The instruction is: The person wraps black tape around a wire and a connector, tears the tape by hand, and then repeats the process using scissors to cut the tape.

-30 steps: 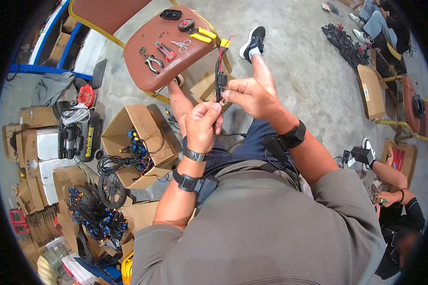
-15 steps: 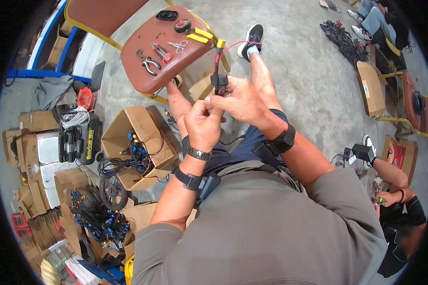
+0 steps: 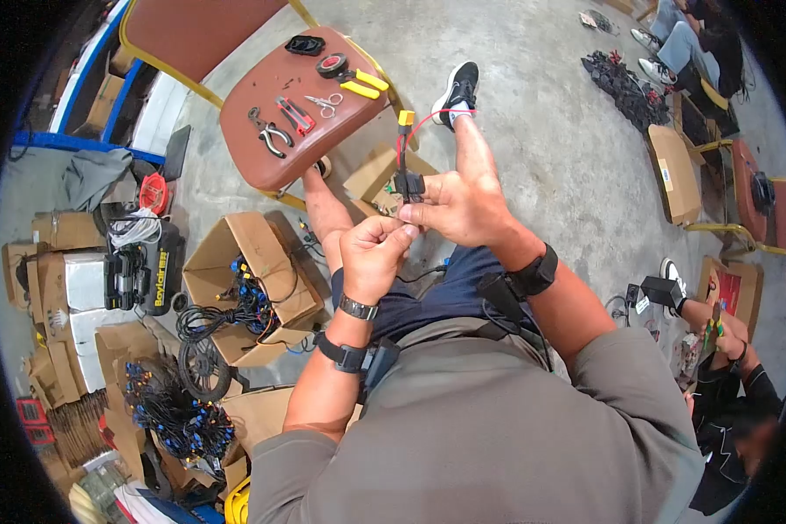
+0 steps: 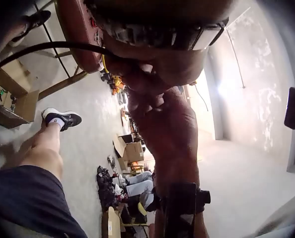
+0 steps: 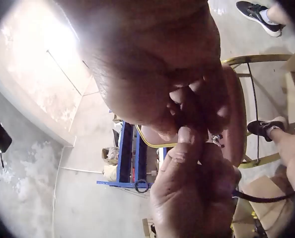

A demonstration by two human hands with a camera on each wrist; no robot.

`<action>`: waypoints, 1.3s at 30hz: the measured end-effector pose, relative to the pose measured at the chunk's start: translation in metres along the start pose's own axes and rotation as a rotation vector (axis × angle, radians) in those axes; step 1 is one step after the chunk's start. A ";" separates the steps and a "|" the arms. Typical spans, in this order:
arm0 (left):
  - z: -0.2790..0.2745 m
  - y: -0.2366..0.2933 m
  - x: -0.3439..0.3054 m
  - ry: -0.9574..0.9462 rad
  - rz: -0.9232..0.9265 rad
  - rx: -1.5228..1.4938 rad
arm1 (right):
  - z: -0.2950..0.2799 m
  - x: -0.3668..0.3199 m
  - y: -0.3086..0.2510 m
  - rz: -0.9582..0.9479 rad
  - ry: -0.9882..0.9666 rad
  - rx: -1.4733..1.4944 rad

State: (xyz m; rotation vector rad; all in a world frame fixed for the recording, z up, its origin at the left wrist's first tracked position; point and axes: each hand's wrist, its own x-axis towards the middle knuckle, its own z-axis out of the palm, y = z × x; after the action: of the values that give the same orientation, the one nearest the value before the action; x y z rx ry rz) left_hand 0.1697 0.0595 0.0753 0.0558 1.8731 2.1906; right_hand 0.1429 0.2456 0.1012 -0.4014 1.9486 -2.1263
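In the head view my right hand (image 3: 465, 210) holds a cable at its black in-line block (image 3: 408, 184), which looks like a fuse holder, thumb below and fingers behind. Above it run thin red and black wires to a yellow connector (image 3: 406, 117). One loose red wire (image 3: 441, 112) arcs off to the right. Thumb and forefinger of my left hand (image 3: 371, 258) pinch together just below, their tips meeting the right thumb; the bit between these tips is hidden. From the left wrist view, a black cable (image 4: 53, 44) trails off beside the left hand (image 4: 142, 74).
Ahead, a brown chair seat (image 3: 279, 83) carries pliers (image 3: 272, 135), a red cutter (image 3: 296, 115), scissors (image 3: 325, 104), yellow-handled strippers (image 3: 361, 83) and a tape roll (image 3: 331, 65). Cartons (image 3: 236, 288) and bundled cables (image 3: 179, 410) crowd the left. Another person (image 3: 734, 384) sits at right.
The loose red wire has swung from upright to pointing right. Both hands appear lower in the head view, and the right fingers have shifted over the black block.
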 end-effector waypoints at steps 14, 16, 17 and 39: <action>-0.012 -0.007 0.000 -0.032 -0.106 -0.137 | -0.017 0.000 0.019 0.213 0.028 0.460; -0.013 -0.010 -0.001 -0.052 -0.132 -0.114 | -0.014 -0.001 0.012 0.247 0.098 0.480; -0.012 -0.009 0.000 -0.075 -0.136 -0.113 | -0.013 0.001 0.012 0.234 0.088 0.394; -0.030 0.001 -0.008 -0.242 -0.130 -0.474 | -0.009 0.027 -0.026 0.033 -0.162 0.236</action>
State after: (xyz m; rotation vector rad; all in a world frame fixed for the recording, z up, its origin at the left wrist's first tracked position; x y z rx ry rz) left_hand 0.1717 0.0291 0.0720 0.1008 1.1675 2.3522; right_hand 0.1145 0.2472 0.1277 -0.4759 1.5856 -2.1947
